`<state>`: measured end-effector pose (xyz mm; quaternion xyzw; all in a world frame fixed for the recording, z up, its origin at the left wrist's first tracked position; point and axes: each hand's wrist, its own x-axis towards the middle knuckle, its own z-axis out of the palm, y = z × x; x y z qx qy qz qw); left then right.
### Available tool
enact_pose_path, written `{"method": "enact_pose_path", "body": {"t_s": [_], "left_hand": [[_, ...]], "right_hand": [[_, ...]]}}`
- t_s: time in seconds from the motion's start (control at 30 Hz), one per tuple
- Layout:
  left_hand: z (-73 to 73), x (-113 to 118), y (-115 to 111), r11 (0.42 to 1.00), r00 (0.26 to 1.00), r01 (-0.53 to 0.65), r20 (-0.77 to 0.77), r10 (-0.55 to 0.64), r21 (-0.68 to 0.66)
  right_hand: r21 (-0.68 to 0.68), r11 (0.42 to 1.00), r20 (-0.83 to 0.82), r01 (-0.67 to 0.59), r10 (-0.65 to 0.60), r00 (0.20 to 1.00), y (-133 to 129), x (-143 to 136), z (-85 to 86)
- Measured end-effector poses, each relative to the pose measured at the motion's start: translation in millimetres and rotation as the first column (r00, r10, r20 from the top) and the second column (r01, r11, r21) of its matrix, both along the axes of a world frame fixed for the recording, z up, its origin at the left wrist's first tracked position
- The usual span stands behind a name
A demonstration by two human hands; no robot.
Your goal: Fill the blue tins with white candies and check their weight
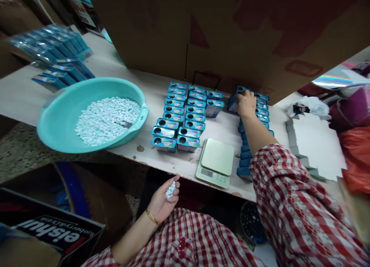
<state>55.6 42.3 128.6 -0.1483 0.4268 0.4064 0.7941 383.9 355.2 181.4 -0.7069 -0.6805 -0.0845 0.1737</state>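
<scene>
My left hand (166, 197) is palm up near the table's front edge, its fingers curled around a small heap of white candies (170, 190). At the back right, my right hand (247, 102) grips a blue tin (232, 103) beside a block of similar tins (262, 113); its fingertips are partly hidden. Rows of blue tins with round openings (163, 143) stand in the middle of the table. Between the two groups lies a pale kitchen scale (217, 157), with nothing on its plate. A turquoise basin (58, 120) to the left holds many white candies and a partly buried scoop.
Packed blue tins (54, 45) stand at the far left, some in clear wrap. A large cardboard box (162, 32) forms a wall behind the table. White folded card (315, 143) and a red bag (357, 159) lie right. An open carton (52, 224) sits below left.
</scene>
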Motion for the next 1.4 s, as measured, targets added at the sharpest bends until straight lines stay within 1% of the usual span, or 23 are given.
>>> {"method": "enact_pose_path", "body": {"t_s": [0.07, 0.17, 0.27, 0.33, 0.4, 0.5, 0.6, 0.7, 0.77, 0.83, 0.9, 0.93, 0.97, 1.0, 1.03, 1.1, 1.13, 1.17, 1.2, 1.27, 1.3, 1.33, 1.4], "left_hand": [[0.8, 0.7, -1.1, 1.0, 1.0, 0.004, -0.003, -0.004, 0.014], [3.8, 5.3, -6.1, 1.0, 1.0, 0.017, -0.016, -0.016, 0.014], [6.5, 10.5, -14.3, 0.999, 0.999, 0.034, -0.016, -0.033, 0.027], [7.5, 12.2, -19.6, 0.999, 0.999, 0.036, -0.026, -0.035, 0.036], [8.3, 12.2, -23.3, 0.999, 0.999, 0.03, -0.045, -0.028, 0.033], [9.7, 10.2, -26.3, 0.999, 0.999, 0.026, -0.049, -0.024, 0.043], [11.5, 10.4, -27.8, 0.998, 0.999, 0.034, -0.032, -0.032, 0.062], [13.1, 17.2, -28.9, 0.997, 0.998, 0.062, -0.004, -0.062, 0.041], [14.5, 24.8, -29.2, 0.994, 0.995, 0.102, 0.019, -0.102, 0.029], [16.9, 32.6, -29.4, 0.99, 0.99, 0.137, 0.032, -0.138, 0.026], [20.0, 38.3, -29.6, 0.988, 0.987, 0.155, 0.03, -0.156, 0.025], [21.7, 40.0, -29.8, 0.987, 0.987, 0.156, 0.024, -0.157, 0.024], [23.3, 41.0, -30.1, 0.988, 0.988, 0.156, 0.019, -0.156, 0.026], [24.6, 41.3, -30.4, 0.988, 0.988, 0.151, 0.015, -0.152, 0.029], [25.5, 41.3, -30.7, 0.989, 0.989, 0.146, 0.015, -0.147, 0.033], [25.7, 40.8, -31.3, 0.99, 0.99, 0.139, 0.026, -0.14, 0.038], [25.1, 40.9, -31.7, 0.99, 0.99, 0.136, 0.039, -0.137, 0.041], [24.0, 41.3, -32.0, 0.991, 0.99, 0.13, 0.054, -0.132, 0.042], [22.5, 42.2, -32.4, 0.992, 0.99, 0.123, 0.068, -0.126, 0.039], [18.9, 44.8, -33.7, 0.993, 0.989, 0.116, 0.093, -0.119, 0.031], [17.0, 46.3, -34.7, 0.992, 0.987, 0.122, 0.103, -0.124, 0.026], [15.1, 47.6, -35.9, 0.991, 0.985, 0.132, 0.108, -0.134, 0.021], [11.5, 49.4, -38.9, 0.988, 0.982, 0.151, 0.113, -0.152, 0.014]], "right_hand": [[0.001, 1.0, 0.011, -0.022, 0.022, 1.0, -5.2, -2.6, -3.1], [-0.008, 1.0, 0.028, -0.002, 0.002, 1.0, -14.5, -4.9, -2.2], [-0.058, 0.998, 0.153, 0.015, -0.006, 0.988, -20.9, -4.4, 2.2], [-0.099, 0.995, 0.252, 0.005, 0.02, 0.967, -24.5, -4.9, 4.2], [-0.12, 0.993, 0.302, -0.005, 0.041, 0.952, -29.7, -6.1, 6.1], [-0.146, 0.985, 0.371, -0.089, 0.138, 0.919, -45.5, -7.2, 14.8], [-0.139, 0.962, 0.413, -0.235, 0.272, 0.869, -79.4, -10.3, 35.7], [-0.123, 0.918, 0.418, -0.376, 0.392, 0.82, -131.1, -25.6, 60.4], [-0.179, 0.869, 0.437, -0.462, 0.491, 0.754, -167.1, -44.9, 70.3], [-0.28, 0.811, 0.441, -0.514, 0.584, 0.682, -196.9, -67.0, 72.1], [-0.38, 0.754, 0.427, -0.536, 0.657, 0.622, -216.9, -85.4, 68.2], [-0.413, 0.734, 0.419, -0.54, 0.679, 0.603, -223.8, -91.7, 65.6], [-0.426, 0.725, 0.415, -0.542, 0.688, 0.595, -229.5, -95.7, 63.4], [-0.413, 0.732, 0.416, -0.542, 0.681, 0.602, -234.9, -97.9, 61.6], [-0.375, 0.753, 0.421, -0.541, 0.658, 0.624, -241.0, -98.9, 60.2], [-0.255, 0.797, 0.409, -0.548, 0.603, 0.685, -258.2, -100.7, 56.9], [-0.206, 0.795, 0.374, -0.57, 0.602, 0.705, -270.1, -103.2, 53.5], [-0.183, 0.774, 0.319, -0.606, 0.63, 0.708, -283.8, -107.4, 48.5], [-0.192, 0.733, 0.25, -0.652, 0.679, 0.69, -298.7, -113.5, 41.5], [-0.284, 0.619, 0.094, -0.732, 0.778, 0.621, -328.4, -129.0, 23.4], [-0.334, 0.585, 0.036, -0.739, 0.792, 0.61, -341.0, -136.7, 13.7], [-0.378, 0.563, -0.014, -0.735, 0.79, 0.613, -351.2, -143.1, 4.8], [-0.434, 0.551, -0.104, -0.713, 0.755, 0.647, -362.7, -149.2, -8.2]]}}
